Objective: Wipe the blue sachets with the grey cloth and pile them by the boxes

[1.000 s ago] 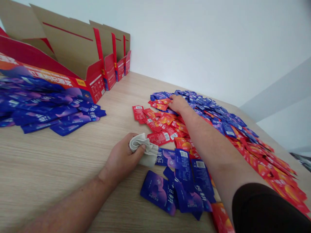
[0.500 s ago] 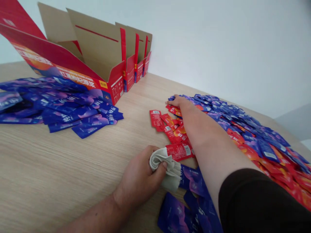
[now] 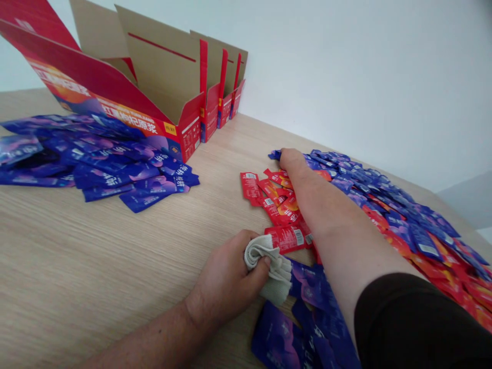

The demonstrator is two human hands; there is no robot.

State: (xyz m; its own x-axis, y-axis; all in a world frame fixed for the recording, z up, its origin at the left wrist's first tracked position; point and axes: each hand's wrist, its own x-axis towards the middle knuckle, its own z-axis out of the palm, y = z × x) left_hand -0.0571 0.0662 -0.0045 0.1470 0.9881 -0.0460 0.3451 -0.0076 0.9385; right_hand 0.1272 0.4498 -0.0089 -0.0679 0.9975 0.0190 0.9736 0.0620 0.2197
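Well, our left hand point(image 3: 226, 277) was closed around a crumpled off-white cloth point(image 3: 271, 271), with the fingers curled tightly into its folds. The cloth sat on the wooden table point(image 3: 77, 266), just beside a loose red sachet point(image 3: 286, 238) and some blue sachets point(image 3: 311, 287). Our right hand point(image 3: 294, 164) reached far across the table, resting palm down at the edge of a big heap of red and blue sachets point(image 3: 384, 220). Its fingers were buried among the packets, so we could not tell how far open it was or whether it had hold of any. A black sleeve point(image 3: 415, 323) covered our upper right arm. Farther left, a second pile of blue sachets point(image 3: 103, 174) lay in front of a row of open red cardboard boxes point(image 3: 161, 87).
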